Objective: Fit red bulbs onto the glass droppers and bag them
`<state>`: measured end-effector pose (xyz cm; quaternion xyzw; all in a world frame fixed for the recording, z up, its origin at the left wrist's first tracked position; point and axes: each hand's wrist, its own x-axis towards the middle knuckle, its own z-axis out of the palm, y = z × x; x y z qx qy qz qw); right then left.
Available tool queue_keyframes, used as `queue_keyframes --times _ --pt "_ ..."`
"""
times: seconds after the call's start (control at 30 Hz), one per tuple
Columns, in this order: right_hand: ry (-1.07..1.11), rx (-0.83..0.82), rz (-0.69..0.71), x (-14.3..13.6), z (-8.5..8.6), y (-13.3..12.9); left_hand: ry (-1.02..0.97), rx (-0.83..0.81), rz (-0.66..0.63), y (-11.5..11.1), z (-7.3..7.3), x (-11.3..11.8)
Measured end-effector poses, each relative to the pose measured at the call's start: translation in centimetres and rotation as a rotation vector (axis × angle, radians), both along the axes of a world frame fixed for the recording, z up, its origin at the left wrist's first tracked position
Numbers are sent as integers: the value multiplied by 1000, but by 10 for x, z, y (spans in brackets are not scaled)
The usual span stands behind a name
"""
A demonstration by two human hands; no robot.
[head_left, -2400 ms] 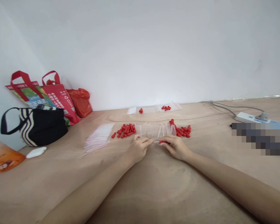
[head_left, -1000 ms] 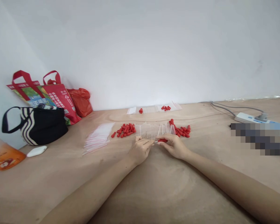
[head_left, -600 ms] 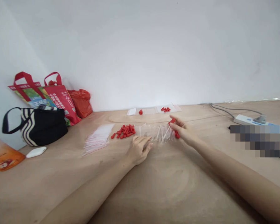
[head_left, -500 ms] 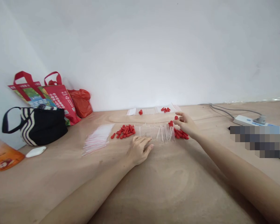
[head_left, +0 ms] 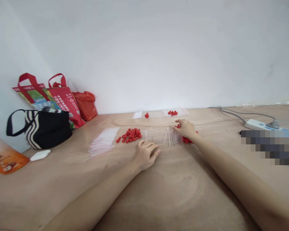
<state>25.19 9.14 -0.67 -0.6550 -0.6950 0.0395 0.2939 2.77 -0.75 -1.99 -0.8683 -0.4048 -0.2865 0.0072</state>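
Note:
A row of thin clear tubes (head_left: 162,136) lies on the wooden table between two piles of red rubber bulbs. My left hand (head_left: 146,154) rests at the near left edge of the row, fingers loosely bent, thumb apart, with nothing visible in it. Over the far right end of the tubes, my right hand (head_left: 186,129) pinches a red rubber bulb (head_left: 179,126), mostly hidden by the fingers. The left pile of bulbs (head_left: 132,134) lies beyond my left hand. My right hand and wrist partly cover the right pile (head_left: 187,140).
Flat zip bags (head_left: 103,142) lie fanned out at left. By the wall, more bulbs (head_left: 172,113) rest on a clear bag. Shopping bags (head_left: 66,101), a black bag (head_left: 51,128), a white case (head_left: 40,155) and an orange pouch (head_left: 8,157) stand left; a power strip (head_left: 257,124) lies right.
My right hand has moved left from the right pile toward the tubes, and its fingers have closed on a bulb. My left hand stays by the tubes. The view has shifted slightly.

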Motion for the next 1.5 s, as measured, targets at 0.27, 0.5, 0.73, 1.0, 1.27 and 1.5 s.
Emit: queue_keyframes --times 0.27,0.5,0.73,1.0,1.27,1.5 --pt "-10 19 -76 27 -1 -21 15 61 206 0 1 3" --pt "-158 113 31 35 -18 -54 49 -1 391 31 8 37" --pt "-238 55 13 34 -21 -58 185 -162 541 62 14 76" --pt "-318 58 20 32 -16 -60 278 -202 553 69 20 87" --pt "-314 30 -25 27 -12 -68 305 -227 598 67 22 85" --pt "-242 -37 -79 25 -12 -66 277 -189 656 60 29 55"
